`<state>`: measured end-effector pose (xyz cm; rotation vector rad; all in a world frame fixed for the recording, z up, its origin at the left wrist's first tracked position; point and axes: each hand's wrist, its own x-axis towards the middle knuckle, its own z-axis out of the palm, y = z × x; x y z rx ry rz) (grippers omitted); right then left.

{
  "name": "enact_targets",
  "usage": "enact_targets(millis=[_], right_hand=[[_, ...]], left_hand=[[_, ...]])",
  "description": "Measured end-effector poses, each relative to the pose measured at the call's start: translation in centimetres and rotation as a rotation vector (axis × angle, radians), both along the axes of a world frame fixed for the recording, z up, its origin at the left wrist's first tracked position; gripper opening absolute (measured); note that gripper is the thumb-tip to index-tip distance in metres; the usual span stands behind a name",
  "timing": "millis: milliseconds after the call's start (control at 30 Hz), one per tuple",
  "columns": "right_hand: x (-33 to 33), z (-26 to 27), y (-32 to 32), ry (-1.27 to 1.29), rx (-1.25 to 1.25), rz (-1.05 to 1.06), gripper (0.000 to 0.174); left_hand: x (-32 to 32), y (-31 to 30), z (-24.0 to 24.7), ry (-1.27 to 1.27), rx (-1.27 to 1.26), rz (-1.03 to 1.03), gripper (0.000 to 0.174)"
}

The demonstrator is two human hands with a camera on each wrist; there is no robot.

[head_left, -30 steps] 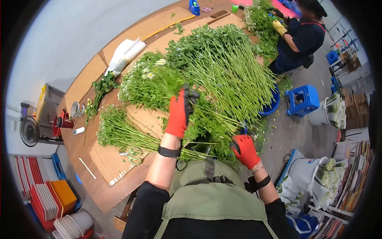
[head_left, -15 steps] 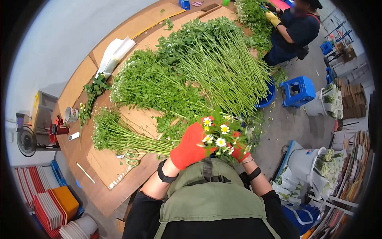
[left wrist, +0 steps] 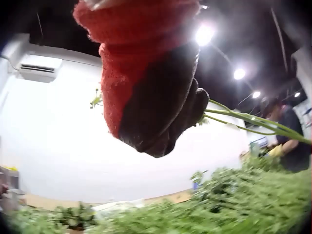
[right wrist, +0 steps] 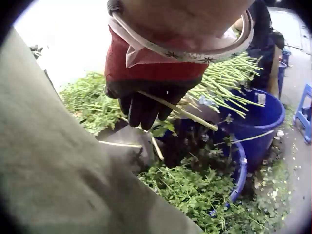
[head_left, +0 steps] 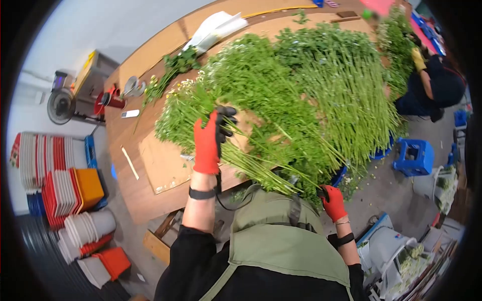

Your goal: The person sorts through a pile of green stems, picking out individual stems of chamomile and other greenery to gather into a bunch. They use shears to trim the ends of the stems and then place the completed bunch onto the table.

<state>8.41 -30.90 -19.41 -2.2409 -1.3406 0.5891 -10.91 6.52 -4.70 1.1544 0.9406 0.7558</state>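
My left hand (head_left: 208, 143), in a red glove with black palm and fingers, is over the smaller bunch of daisy-like flowers (head_left: 183, 108) on the table. In the left wrist view its curled fingers grip a few thin green stems (left wrist: 253, 122), which stretch off to the right. Close to my apron at the table's near edge, my right hand (head_left: 332, 202) wears the same kind of glove. The right wrist view shows its fingers bent around a cut stem (right wrist: 187, 114) that sticks out to the right.
Large heaps of leafy stems (head_left: 346, 95) cover the table (head_left: 125, 178). Blue tubs (right wrist: 263, 122) and fallen leaves (right wrist: 195, 190) are below its edge. A blue stool (head_left: 412, 156) stands to the right, where another person (head_left: 442, 85) works. A white paper wrap (head_left: 213, 30) lies at the back.
Half a second ago my left hand was beside my right with white flowers between them. It has since moved away to the left, over the smaller bunch. My view has turned left.
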Motion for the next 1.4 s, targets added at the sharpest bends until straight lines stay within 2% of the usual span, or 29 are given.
enact_targets(millis=[67,100,133,167,233,267,300,333,400,433,500,567,600,667,700,767,867,933,967,1033,1067,1133,1167,1200,1267,1300,1333,1367,1400], right_hand=[[-1.1,1.1,2.9,0.056,-0.007,0.073,0.035],[-1.6,1.2,4.5,0.115,-0.044,0.172,0.036],[-2.2,1.5,6.1,0.171,-0.084,0.267,0.037],[-2.7,2.2,7.7,0.175,-0.091,0.266,0.037],[-3.3,3.3,11.2,-0.026,-0.054,0.422,0.040],[-3.3,3.3,12.4,-0.025,-0.060,0.415,0.040],[-3.3,3.4,13.3,-0.058,-0.082,0.384,0.041],[-3.2,3.4,13.7,-0.090,-0.108,0.354,0.042],[-2.7,2.3,14.4,-0.044,-0.032,0.285,0.042],[-2.4,2.1,15.1,-0.132,0.044,0.232,0.040],[-1.8,1.3,16.7,-0.248,0.120,0.133,0.036],[-1.2,0.1,18.4,-0.355,0.080,0.130,0.034],[-0.8,-0.7,19.0,-0.454,0.052,0.133,0.031],[0.4,-3.7,19.9,-0.573,-0.060,0.121,0.028],[0.8,-4.1,20.2,-0.679,-0.170,0.114,0.025],[1.6,-4.8,20.3,-0.693,-0.154,0.134,0.023],[1.9,-3.2,20.6,-0.666,-0.213,0.100,0.018],[2.2,-1.6,20.5,-0.409,-0.060,-0.099,0.023],[2.5,-1.0,20.4,-0.415,-0.056,-0.104,0.023],[3.2,1.0,20.1,-0.095,0.266,-0.222,0.030],[3.7,2.4,19.9,-0.101,0.270,-0.224,0.030],[4.4,6.3,19.7,0.392,0.524,-0.253,0.032],[5.1,6.5,19.2,0.492,0.609,-0.280,0.027],[4.7,10.5,18.6,0.642,0.595,-0.323,0.026],[5.3,13.0,16.7,0.965,0.577,-0.628,0.027],[5.9,12.3,15.7,0.962,0.582,-0.623,0.027],[6.6,10.7,14.5,0.847,0.444,-0.553,0.028],[7.0,9.3,13.4,0.731,0.309,-0.484,0.029],[6.7,8.2,12.3,0.730,0.317,-0.480,0.029]], left_hand=[[-3.4,4.0,-3.8,0.038,-0.026,0.276,0.030],[-5.2,5.2,-3.9,0.087,-0.026,0.252,0.030],[-7.6,7.5,-6.7,-0.029,-0.211,0.341,0.034],[-9.3,8.2,-8.1,-0.001,-0.176,0.434,0.038],[-10.7,8.1,-8.9,0.094,-0.101,0.622,0.048],[-11.2,7.7,-8.8,0.165,-0.063,0.716,0.053],[-12.4,8.0,-10.7,0.326,0.118,0.773,0.056],[-12.1,7.1,-10.9,0.331,0.107,0.763,0.056],[-10.6,4.4,-11.1,0.896,0.743,0.813,0.061],[-8.7,2.5,-9.9,0.727,0.844,0.678,0.054],[-6.9,0.2,-11.0,0.773,1.053,0.191,0.049],[-4.1,-2.3,-11.1,0.901,1.159,-0.183,0.045],[-3.8,-2.9,-12.3,0.888,1.158,-0.184,0.045],[-3.6,-3.8,-15.6,1.038,1.164,-0.475,0.038],[-3.8,-4.0,-15.7,1.029,1.166,-0.472,0.038],[-4.9,-3.7,-15.6,1.095,1.074,-0.551,0.034],[-5.8,-3.5,-16.0,1.030,1.051,-0.502,0.031],[-5.5,-3.7,-15.8,1.030,1.091,-0.472,0.031],[-5.3,-3.8,-15.7,1.041,1.087,-0.478,0.031],[-4.9,-3.8,-15.3,1.053,1.074,-0.516,0.035],[-4.5,-3.8,-15.2,1.047,1.080,-0.513,0.035],[-3.2,-3.8,-13.4,0.983,1.115,-0.365,0.032],[-2.5,-3.8,-12.3,0.923,1.155,-0.303,0.033],[-1.9,-3.5,-12.4,0.920,1.159,-0.301,0.033],[-1.0,-2.8,-13.6,0.526,0.626,-0.321,0.026],[-0.7,-1.8,-16.1,0.236,0.147,-0.400,0.031],[0.4,-1.3,-15.2,0.233,0.153,-0.397,0.031],[1.9,-1.1,-13.4,-0.055,-0.195,-0.432,0.035],[3.1,-0.8,-12.3,-0.346,-0.540,-0.456,0.039]])
